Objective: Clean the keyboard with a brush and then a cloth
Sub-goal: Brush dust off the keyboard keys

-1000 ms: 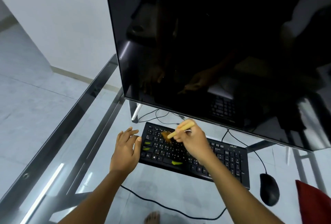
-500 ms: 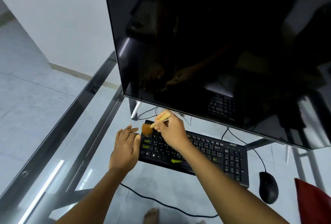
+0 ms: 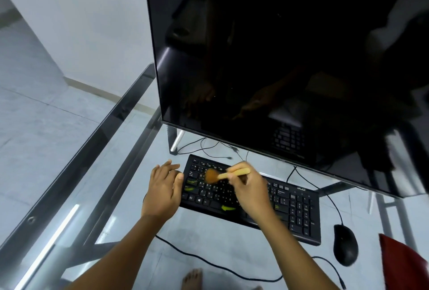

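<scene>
A black keyboard (image 3: pixel 294 206) with a few green-marked keys lies on the glass desk under the monitor. My right hand (image 3: pixel 251 193) grips the pale wooden handle of a small brush (image 3: pixel 221 175); its orange-brown bristles touch the keys in the upper left part of the keyboard. My left hand (image 3: pixel 162 187) lies flat on the glass with straight fingers, its thumb against the keyboard's left edge. A red cloth (image 3: pixel 404 264) sits at the lower right corner of the view.
A large dark monitor (image 3: pixel 290 57) on metal legs stands right behind the keyboard. A black mouse (image 3: pixel 344 244) lies to the keyboard's right, with cables (image 3: pixel 209 263) trailing across the glass desk (image 3: pixel 130 141). Below the glass a bare foot (image 3: pixel 192 278) shows.
The brush first swept left to the keyboard's top left corner, then came back right and down onto the upper left keys. My left hand stayed at the keyboard's left edge.
</scene>
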The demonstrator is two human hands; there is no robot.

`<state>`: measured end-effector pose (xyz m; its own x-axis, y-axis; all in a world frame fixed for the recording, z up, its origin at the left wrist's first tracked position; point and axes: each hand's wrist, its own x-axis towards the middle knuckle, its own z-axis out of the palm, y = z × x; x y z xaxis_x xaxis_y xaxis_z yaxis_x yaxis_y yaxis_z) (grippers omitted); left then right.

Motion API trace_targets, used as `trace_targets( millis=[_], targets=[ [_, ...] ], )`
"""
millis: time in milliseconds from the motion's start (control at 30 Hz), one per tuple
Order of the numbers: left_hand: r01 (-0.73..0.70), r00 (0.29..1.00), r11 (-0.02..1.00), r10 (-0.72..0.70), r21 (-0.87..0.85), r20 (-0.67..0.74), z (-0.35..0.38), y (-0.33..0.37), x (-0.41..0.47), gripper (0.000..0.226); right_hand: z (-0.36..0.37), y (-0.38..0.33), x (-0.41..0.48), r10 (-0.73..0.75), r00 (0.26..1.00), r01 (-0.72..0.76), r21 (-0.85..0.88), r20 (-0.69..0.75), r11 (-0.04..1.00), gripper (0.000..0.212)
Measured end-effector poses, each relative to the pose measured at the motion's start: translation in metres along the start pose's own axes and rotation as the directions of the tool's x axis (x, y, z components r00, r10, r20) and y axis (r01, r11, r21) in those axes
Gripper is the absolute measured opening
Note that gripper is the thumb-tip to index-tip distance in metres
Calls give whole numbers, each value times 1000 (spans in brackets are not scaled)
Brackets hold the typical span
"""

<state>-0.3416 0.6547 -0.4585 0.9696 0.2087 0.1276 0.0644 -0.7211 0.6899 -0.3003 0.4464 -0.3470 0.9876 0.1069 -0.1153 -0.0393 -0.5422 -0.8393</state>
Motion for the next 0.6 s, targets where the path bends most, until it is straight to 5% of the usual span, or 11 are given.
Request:
trace_targets(
  millis=[67, 100, 200, 233, 367, 500, 600],
  targets=[
    [-2, 1000, 1000, 2, -8, -1, 0, 2, 0, 52, -9, 5, -3, 0, 976, 3, 11, -216, 1000, 26],
    [-7, 1000, 1000, 7, -6, 1, 0, 2, 1, 52, -12, 5, -7, 35, 979, -17, 92, -199, 996, 21],
    [-2, 1000, 1000, 2, 9, 6, 1, 0, 0, 51, -3, 5, -25, 125, 975, -158, 174, 186, 972, 10],
    [3, 1000, 1000, -4, 8, 4, 1, 0, 0, 51, 0, 9, -30, 116, 974, -146, 152, 194, 978, 11],
    [-13, 1000, 1000, 13, -3, -5, -1, 4, 0, 51, -2, 17, -38, 110, 983, -78, 206, -147, 975, 12],
    [-17, 1000, 1000, 17, 15, -12, -1, 2, 0, 49, -1, 18, -39, 166, 963, -215, 233, 215, 948, 10],
    [-19, 1000, 1000, 19, 5, -10, 0, 3, 0, 48, -10, 21, -23, 321, 944, -266, 395, -78, 879, 5]
  ],
)
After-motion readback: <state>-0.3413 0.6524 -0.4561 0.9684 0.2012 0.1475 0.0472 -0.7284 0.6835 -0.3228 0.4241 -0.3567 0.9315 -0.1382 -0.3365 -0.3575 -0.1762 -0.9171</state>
